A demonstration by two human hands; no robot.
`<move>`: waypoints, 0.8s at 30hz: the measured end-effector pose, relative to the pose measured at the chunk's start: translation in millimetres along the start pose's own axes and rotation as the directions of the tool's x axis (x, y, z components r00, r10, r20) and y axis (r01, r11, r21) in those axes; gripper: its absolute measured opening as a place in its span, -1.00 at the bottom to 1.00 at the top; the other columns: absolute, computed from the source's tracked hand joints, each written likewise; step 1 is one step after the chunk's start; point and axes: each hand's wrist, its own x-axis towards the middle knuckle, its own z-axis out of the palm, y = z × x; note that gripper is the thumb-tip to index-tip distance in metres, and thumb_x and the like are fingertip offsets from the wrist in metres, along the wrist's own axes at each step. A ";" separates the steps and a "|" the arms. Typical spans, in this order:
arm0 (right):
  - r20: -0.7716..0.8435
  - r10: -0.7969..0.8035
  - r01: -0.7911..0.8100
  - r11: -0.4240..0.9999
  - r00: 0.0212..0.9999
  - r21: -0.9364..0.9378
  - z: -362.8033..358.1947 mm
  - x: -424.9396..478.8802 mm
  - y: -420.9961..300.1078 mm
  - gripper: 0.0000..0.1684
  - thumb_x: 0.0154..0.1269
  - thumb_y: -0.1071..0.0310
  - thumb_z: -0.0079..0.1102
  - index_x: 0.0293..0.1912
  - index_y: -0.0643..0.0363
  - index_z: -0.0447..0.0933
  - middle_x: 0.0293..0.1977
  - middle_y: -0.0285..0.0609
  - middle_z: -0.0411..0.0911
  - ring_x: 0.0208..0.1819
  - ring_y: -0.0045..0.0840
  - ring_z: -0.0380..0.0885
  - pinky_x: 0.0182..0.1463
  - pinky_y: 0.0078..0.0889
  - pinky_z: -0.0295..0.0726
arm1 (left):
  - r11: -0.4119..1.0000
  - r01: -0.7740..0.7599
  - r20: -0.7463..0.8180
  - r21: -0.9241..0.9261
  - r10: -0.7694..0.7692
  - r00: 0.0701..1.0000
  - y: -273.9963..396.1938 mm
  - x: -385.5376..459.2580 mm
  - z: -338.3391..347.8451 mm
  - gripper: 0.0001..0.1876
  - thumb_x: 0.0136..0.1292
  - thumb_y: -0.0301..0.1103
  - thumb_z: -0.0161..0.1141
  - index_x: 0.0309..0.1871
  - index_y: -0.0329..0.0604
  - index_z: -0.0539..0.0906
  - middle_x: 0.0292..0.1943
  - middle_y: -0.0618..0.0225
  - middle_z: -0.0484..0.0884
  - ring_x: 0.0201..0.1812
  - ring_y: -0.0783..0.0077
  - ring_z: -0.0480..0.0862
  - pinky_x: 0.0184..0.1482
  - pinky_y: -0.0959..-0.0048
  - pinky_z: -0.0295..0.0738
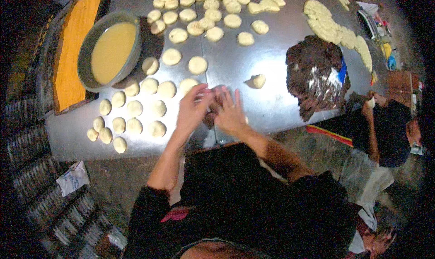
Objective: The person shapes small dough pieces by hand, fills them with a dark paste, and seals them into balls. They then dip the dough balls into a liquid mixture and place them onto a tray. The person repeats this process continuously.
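My left hand point(194, 104) is over the metal table point(272, 116) with its fingers curled towards my right hand point(231, 113). The right hand's fingers are spread and reach forward. A dark brown patch shows between the hands; blur hides whether it is filling or shadow. Just beyond my left fingertips lies a flat round of pale dough point(188, 85), partly covered by them. A single small dough lump point(259, 81) sits to the right of my hands. Farther right is a large mound of dark brown paste point(314, 62), with a blue scraper-like piece point(342, 70) at its side.
Several dough rounds point(135, 108) cover the table's left and far parts. A bowl of yellow liquid point(136, 52) stands at the left, beside an orange-yellow tray point(73, 55). Dough pieces point(323, 24) lie in a row at far right. Another person point(387, 133) works at the right edge.
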 end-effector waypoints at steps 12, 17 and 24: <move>0.511 -0.027 -0.124 0.958 0.859 0.259 -52.9 -70.9 35.3 -0.68 0.23 0.33 0.07 -0.02 0.20 0.40 -0.34 0.04 0.56 -0.14 -0.02 0.54 -0.16 -0.02 0.53 | 0.876 -0.263 0.278 0.405 0.156 0.948 -46.7 82.3 108.9 -0.58 0.16 -0.17 0.24 0.02 -0.22 0.53 -0.18 0.03 0.61 -0.20 0.11 0.65 -0.13 0.24 0.54; 0.368 0.159 -0.318 0.847 0.916 0.426 -96.8 -14.1 39.0 -0.64 0.20 0.30 0.15 0.01 0.10 0.43 -0.28 0.06 0.56 -0.21 -0.04 0.55 -0.14 -0.01 0.51 | 0.952 0.107 0.096 -0.286 -0.083 0.992 -17.2 -15.2 -41.7 -0.47 0.20 -0.37 0.22 0.23 -0.25 0.36 -0.21 0.29 0.60 -0.25 0.55 0.57 -0.20 0.55 0.48; 0.263 -0.020 -0.101 0.892 0.965 0.440 -65.5 87.8 -8.1 -0.65 0.27 0.29 0.13 0.02 0.22 0.53 -0.05 0.00 0.56 0.03 -0.23 0.49 0.11 -0.30 0.43 | 0.979 0.073 -0.062 -0.190 -0.086 0.994 -34.6 -83.6 -94.1 -0.70 0.23 -0.36 0.22 -0.01 -0.30 0.58 -0.31 0.39 0.62 -0.29 0.61 0.55 -0.22 0.59 0.45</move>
